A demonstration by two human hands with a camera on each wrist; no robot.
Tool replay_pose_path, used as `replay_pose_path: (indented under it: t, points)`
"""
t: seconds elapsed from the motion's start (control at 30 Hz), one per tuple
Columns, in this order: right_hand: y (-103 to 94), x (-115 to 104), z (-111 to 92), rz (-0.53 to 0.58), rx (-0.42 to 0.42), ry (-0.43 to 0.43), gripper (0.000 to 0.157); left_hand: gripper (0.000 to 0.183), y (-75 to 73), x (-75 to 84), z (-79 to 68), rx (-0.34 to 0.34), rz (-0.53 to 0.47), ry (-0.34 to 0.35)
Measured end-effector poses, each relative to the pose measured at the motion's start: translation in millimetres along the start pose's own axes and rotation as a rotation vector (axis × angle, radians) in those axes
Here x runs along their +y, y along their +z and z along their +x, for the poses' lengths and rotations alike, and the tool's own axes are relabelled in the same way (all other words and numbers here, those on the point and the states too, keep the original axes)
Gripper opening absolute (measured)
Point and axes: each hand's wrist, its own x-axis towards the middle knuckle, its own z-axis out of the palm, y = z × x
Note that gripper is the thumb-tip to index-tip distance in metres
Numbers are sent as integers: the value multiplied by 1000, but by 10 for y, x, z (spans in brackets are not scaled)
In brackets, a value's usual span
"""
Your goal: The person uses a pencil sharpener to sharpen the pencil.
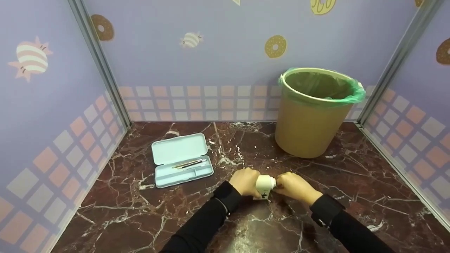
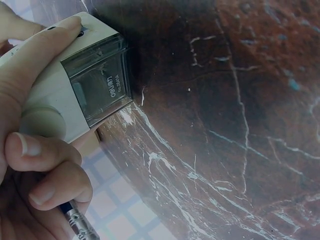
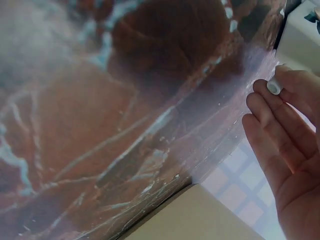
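A white hand-crank pencil sharpener (image 1: 263,184) lies tilted on the dark marbled table. My left hand (image 1: 245,181) grips its body, the thumb along one side. In the left wrist view, the sharpener's clear shavings drawer (image 2: 102,82) faces the table. Below the curled fingers pokes a pencil's metal end (image 2: 80,225); the rest of that pencil is hidden. On the sharpener's other side, my right hand (image 1: 295,186) pinches the small white crank knob (image 3: 273,87) between thumb and index finger. Its other fingers extend loosely in the right wrist view.
A light blue pencil case (image 1: 180,149) lies open to the left, with several pencils (image 1: 190,164) in its tray. A tan bin (image 1: 309,123) with a green liner (image 1: 357,93) stands at the back right. Patterned panels (image 1: 211,63) wall the table at the back and sides.
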Motion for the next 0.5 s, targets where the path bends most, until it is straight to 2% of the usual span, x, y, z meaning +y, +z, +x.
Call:
replay_pose_path:
  t: [0.27, 0.5]
  points:
    - [-5, -31, -55, 41, -28, -7, 13, 43, -28, -15, -3, -5, -14, 0]
    - [-17, -32, -94, 118, -56, 28, 5, 44, -19, -8, 1, -11, -15, 3]
